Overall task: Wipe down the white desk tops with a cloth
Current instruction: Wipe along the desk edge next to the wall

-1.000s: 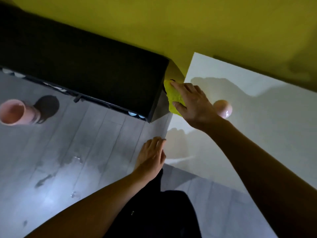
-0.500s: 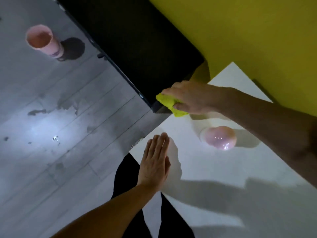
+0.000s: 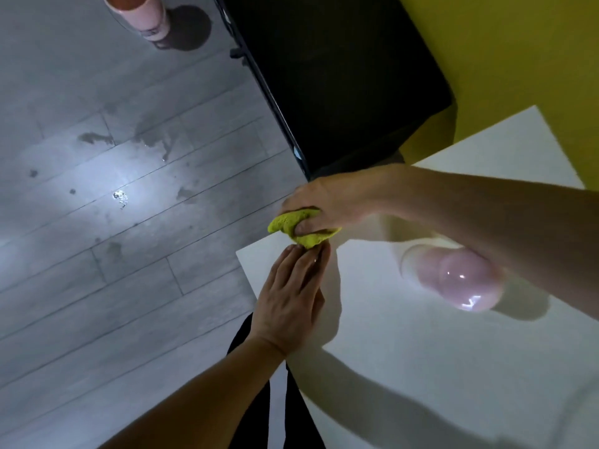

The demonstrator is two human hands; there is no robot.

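A white desk top (image 3: 421,351) fills the lower right of the view, its near left corner pointing at the floor. My right hand (image 3: 330,202) grips a bunched yellow-green cloth (image 3: 301,226) at that corner's far edge, thumb curled over the cloth. My left hand (image 3: 291,296) lies flat on the desk corner with straight fingers, fingertips touching the cloth's lower edge.
A glossy pink rounded object (image 3: 460,280) sits on the desk just below my right forearm. A black cabinet (image 3: 340,79) stands against the yellow wall (image 3: 518,53) beside the desk. A pink cup (image 3: 139,11) stands on the grey plank floor (image 3: 113,254), which shows wet marks.
My right hand has dragged the cloth along the desk edge toward the near left corner. My left hand slid forward until its fingertips met the cloth. The view has turned.
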